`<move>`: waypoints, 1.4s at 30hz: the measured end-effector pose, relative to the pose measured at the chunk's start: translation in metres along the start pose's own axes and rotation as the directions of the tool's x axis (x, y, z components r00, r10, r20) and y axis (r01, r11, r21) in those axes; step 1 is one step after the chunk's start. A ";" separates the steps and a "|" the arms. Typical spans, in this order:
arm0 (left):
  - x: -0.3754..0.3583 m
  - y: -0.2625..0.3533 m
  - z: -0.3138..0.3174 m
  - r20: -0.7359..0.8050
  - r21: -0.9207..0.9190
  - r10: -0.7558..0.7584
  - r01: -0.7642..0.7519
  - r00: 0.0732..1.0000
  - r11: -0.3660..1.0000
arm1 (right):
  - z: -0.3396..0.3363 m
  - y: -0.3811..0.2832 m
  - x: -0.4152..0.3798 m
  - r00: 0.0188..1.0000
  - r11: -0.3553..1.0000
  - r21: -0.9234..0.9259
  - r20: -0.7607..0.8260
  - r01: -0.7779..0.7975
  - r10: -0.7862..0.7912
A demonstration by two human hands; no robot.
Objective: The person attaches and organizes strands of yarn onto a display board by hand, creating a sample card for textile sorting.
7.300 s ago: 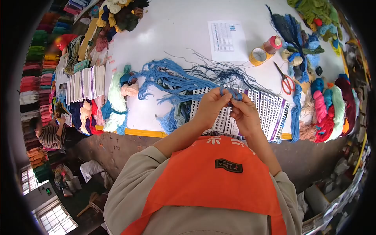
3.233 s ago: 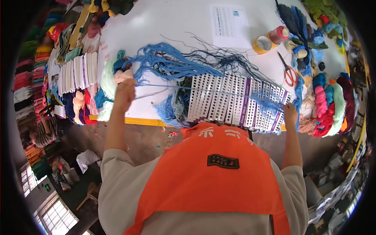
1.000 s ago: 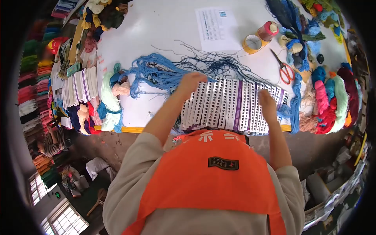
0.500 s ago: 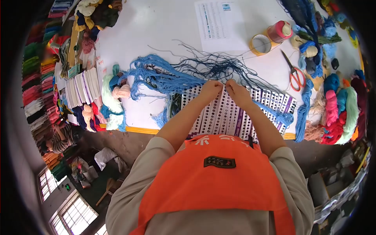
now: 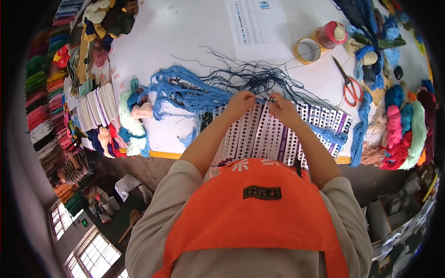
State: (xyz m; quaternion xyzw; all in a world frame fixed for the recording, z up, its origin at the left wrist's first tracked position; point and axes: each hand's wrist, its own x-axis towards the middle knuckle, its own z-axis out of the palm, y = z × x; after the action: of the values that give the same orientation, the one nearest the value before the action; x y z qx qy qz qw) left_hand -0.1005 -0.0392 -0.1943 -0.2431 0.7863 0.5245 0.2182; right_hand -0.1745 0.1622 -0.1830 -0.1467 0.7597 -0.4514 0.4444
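White punched cards (image 5: 250, 134) with rows of round holes and purple stripes lie side by side at the table's front edge. At their upper edge, my left hand (image 5: 241, 104) is closed in a pinch at a strand of yarn. A short gap to the right, my right hand (image 5: 282, 110) also pinches yarn, with a dark bit showing at its fingertips. Loose dark blue yarn (image 5: 259, 78) spreads just beyond both hands. A bundle of light blue yarn (image 5: 174, 88) lies left of my left hand, and another blue hank (image 5: 329, 135) rests across the cards at right.
Orange-handled scissors (image 5: 352, 91), a tape roll (image 5: 308, 50) and a red thread cone (image 5: 327, 35) stand or lie at right. A printed sheet (image 5: 255, 23) is at the back. Coloured yarn hanks (image 5: 394, 127) edge the right side; striped cards (image 5: 97, 107) lie at left.
My hands have moved apart, the left one shifting left and the right one slightly downward. The view has shifted a little.
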 end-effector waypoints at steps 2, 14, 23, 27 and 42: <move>-0.002 -0.008 -0.014 0.066 -0.378 -0.158 0.171 0.985 0.910 | -0.001 0.001 -0.001 1.000 0.999 0.025 0.008 -0.023 0.023; -0.011 0.012 0.001 0.097 -0.329 -0.139 0.164 0.986 0.930 | 0.002 -0.002 -0.003 0.999 0.998 0.057 0.009 -0.039 0.038; -0.029 0.018 0.013 0.494 -0.668 -0.049 0.415 0.868 0.618 | 0.005 0.001 -0.004 0.999 0.995 -0.092 -0.038 0.025 -0.028; -0.015 0.002 0.032 0.220 0.086 0.102 -0.124 0.970 0.989 | 0.002 -0.004 -0.008 0.994 0.971 0.218 0.078 -0.095 0.080; -0.111 0.030 -0.188 0.055 -0.852 -0.302 0.203 0.952 0.482 | 0.013 0.006 0.014 0.984 0.986 -0.064 -0.093 -0.157 0.151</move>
State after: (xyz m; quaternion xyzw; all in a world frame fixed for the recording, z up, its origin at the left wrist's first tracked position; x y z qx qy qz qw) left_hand -0.0479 -0.1872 -0.0400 -0.4576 0.3955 0.7893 0.1060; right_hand -0.1710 0.1497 -0.1981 -0.0834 0.8031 -0.3945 0.4386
